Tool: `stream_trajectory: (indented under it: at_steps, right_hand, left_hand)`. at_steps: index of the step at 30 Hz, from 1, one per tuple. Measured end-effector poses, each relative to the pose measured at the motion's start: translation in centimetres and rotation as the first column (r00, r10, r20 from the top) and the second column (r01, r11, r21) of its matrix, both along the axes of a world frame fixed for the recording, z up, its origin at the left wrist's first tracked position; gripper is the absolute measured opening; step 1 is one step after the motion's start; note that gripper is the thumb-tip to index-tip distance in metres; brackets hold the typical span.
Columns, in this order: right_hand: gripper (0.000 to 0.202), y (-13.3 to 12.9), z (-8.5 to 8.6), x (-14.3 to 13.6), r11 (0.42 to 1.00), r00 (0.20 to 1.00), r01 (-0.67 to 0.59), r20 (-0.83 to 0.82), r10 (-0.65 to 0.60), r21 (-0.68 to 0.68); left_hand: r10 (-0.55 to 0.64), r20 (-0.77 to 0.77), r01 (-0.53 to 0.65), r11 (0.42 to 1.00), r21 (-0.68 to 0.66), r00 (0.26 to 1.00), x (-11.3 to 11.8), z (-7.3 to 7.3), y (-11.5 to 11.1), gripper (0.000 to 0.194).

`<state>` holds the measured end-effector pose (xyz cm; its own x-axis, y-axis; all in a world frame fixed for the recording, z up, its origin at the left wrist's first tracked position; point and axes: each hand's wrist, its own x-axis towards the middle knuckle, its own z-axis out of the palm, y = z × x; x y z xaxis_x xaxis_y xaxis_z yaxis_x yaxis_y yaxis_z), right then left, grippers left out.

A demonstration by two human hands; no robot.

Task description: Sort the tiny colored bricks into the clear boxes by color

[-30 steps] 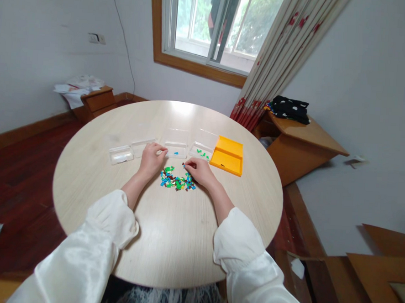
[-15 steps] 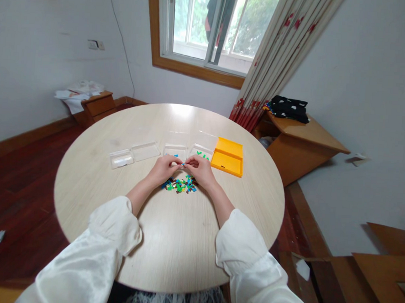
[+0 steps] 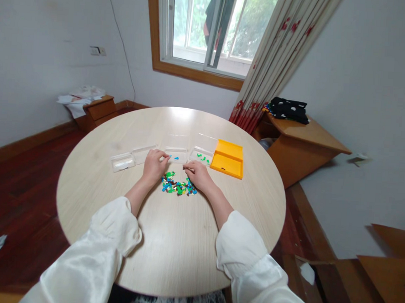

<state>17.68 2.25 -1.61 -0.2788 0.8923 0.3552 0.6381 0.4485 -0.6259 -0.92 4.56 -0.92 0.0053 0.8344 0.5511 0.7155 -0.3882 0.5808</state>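
My left hand (image 3: pixel 154 166) is closed in a pinch at the left edge of a clear plastic box (image 3: pixel 175 161) that holds a few blue bricks (image 3: pixel 176 158). A bit of blue shows at its fingertips, apparently a small blue brick. My right hand (image 3: pixel 198 174) pinches a small dark brown brick (image 3: pixel 184 168) just in front of that box. Between my wrists lies a loose pile of small toy bricks (image 3: pixel 178 188) in green, blue, brown and pale yellow. Another clear box (image 3: pixel 207 163) behind my right hand has several green bricks (image 3: pixel 203 158) inside.
An open yellow case (image 3: pixel 231 172) with one dark piece in it stands right of the clear boxes. A further clear box (image 3: pixel 122 163) with its lid raised is at the left. Everything rests on a round pale wooden table (image 3: pixel 169 250).
My hands were together above the pile and are now apart. The left has moved left to the blue bricks' box; the right shows a dark brown brick in its fingers.
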Motion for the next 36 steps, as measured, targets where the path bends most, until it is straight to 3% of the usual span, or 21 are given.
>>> stream_trajectory:
  at_steps: [6,13,16,18,20,25,30,36]
  right_hand:
    - [0.018,0.1,-0.2,-0.1,1.0,0.999,0.01,0.033,-0.011,0.021]
    - [0.014,-0.1,0.1,-0.3,0.999,0.999,0.045,0.009,-0.045,-0.005]
    - [0.011,-0.2,0.3,-0.5,0.995,0.988,0.083,-0.126,-0.089,-0.05]
    - [0.009,0.0,0.6,-0.6,0.988,0.942,0.113,-0.305,-0.141,-0.108]
    - [0.008,0.3,0.9,-0.4,0.976,0.833,0.11,-0.518,-0.194,-0.19]
    - [0.022,0.7,2.2,0.5,0.948,0.394,-0.013,-0.874,-0.286,-0.317]
    - [0.023,0.3,3.3,0.9,0.937,0.009,-0.131,-0.946,-0.325,-0.323]
    - [0.02,0.4,4.3,2.6,0.94,-0.304,-0.131,-0.89,-0.34,-0.315]
  left_hand:
    - [0.083,-0.117,-0.086,0.996,-0.02,0.99,-0.1,-0.2,0.2,0.013]
    - [0.11,-0.096,-0.117,0.99,-0.072,0.989,-0.2,-0.1,0.0,0.017]
    - [0.108,-0.085,-0.114,0.991,-0.063,0.99,-0.1,0.0,-0.1,0.018]
    - [0.101,-0.084,-0.105,0.994,-0.04,0.991,0.0,0.1,-0.3,0.018]
    - [0.088,-0.081,-0.09,0.996,-0.016,0.993,0.0,0.2,-0.5,0.017]
    - [0.08,-0.088,-0.079,0.997,0.016,0.993,0.2,0.3,-0.8,0.017]
    - [0.099,-0.104,-0.097,0.995,0.022,0.99,0.1,0.2,-0.7,0.016]
    - [0.098,-0.091,-0.095,0.995,0.033,0.991,-0.1,0.1,-0.7,0.017]
